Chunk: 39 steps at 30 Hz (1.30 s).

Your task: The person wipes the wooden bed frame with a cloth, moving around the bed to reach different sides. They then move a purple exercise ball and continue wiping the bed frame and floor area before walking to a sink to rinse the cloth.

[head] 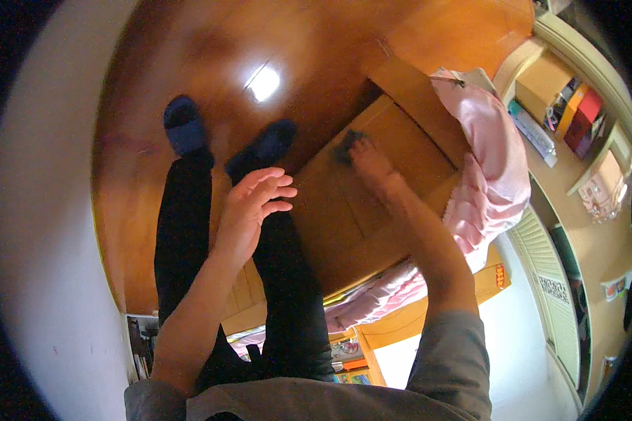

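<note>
My right hand (371, 160) reaches down over a large cardboard box (368, 210), its fingertips at a small dark, blurred item (343, 147) that looks like cloth. Whether the fingers grip this item or only touch it, I cannot tell. My left hand (263, 202) hangs in the air above my dark trouser leg, at the box's left side, fingers apart and slightly curled, holding nothing. One flap (418, 100) of the box is folded outward at the far side. What the box holds is not visible.
Pink fabric (492, 158) drapes along the box's right and near sides. Dark blue slippers (184, 126) are on my feet on the wooden floor (305, 42). Shelves (563, 194) with books and boxes stand at the right; a white wall (42, 210) rises at the left.
</note>
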Motion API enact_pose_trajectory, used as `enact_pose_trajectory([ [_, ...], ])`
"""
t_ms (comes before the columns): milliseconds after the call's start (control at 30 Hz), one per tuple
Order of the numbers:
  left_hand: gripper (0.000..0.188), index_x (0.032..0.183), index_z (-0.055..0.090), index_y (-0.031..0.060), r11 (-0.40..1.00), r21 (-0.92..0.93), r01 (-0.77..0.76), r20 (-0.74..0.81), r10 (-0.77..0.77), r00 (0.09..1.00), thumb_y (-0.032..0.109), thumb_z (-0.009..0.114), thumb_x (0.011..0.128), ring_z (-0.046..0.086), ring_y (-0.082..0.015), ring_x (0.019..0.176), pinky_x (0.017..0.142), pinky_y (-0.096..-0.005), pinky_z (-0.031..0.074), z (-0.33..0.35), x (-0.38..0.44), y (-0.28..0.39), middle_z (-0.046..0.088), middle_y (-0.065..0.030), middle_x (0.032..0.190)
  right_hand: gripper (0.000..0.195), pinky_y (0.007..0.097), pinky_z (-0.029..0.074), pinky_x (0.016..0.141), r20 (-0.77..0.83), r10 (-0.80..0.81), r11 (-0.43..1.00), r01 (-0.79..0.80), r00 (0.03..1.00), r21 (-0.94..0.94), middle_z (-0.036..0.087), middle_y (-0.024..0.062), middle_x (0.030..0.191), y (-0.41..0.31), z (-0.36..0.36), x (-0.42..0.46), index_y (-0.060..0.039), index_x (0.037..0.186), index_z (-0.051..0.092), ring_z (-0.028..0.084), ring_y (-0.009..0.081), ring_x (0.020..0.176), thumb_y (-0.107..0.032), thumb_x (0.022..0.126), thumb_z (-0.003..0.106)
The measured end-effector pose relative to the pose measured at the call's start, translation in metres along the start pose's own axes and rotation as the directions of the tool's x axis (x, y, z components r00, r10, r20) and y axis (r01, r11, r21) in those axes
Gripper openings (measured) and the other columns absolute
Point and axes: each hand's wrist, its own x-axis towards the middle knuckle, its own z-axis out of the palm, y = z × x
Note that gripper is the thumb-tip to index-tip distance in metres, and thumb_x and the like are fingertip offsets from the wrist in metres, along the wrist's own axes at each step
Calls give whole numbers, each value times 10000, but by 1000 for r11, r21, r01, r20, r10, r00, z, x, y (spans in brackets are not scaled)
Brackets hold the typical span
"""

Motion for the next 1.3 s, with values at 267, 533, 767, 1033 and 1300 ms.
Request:
enact_pose_trajectory([
  [267,324,1145,553,7,1000,13,-16,59,15,998,241,554,921,620,-261,986,807,-367,512,1,4,6,613,-156,1097,362,435,302,1055,24,158,987,-158,987,2,501,146,1309,36,-63,-22,-41,1134,569,404,322,1269,-65,773,553],
  [533,304,1137,555,1,1000,-3,-17,68,17,998,218,556,924,621,-242,970,805,-351,506,11,1,4,613,-151,1079,398,425,318,1046,221,-13,997,-3,975,72,537,132,1248,-10,-136,-131,-39,1146,567,444,317,1222,7,753,523],
  [767,316,1148,552,8,999,20,-27,112,24,993,226,557,920,624,-261,982,807,-370,514,14,5,-7,619,-154,1091,239,416,382,963,-121,-50,988,66,991,137,587,148,1045,4,-136,-158,-49,1013,592,508,308,1084,-66,786,520],
  [1033,309,1156,546,11,999,49,3,96,-7,995,218,548,927,621,-262,989,814,-376,508,26,8,-9,617,-155,1096,183,407,409,774,-241,76,978,-120,968,-172,536,91,928,-14,-149,-176,-121,922,597,503,271,914,-164,745,574],
  [1300,339,1187,525,-3,994,109,-7,112,-6,994,217,546,929,616,-274,999,831,-387,507,18,6,-8,599,-161,1132,132,396,405,758,-69,-109,951,124,992,282,550,82,867,-147,-111,-223,-125,847,630,522,252,882,-217,757,601],
])
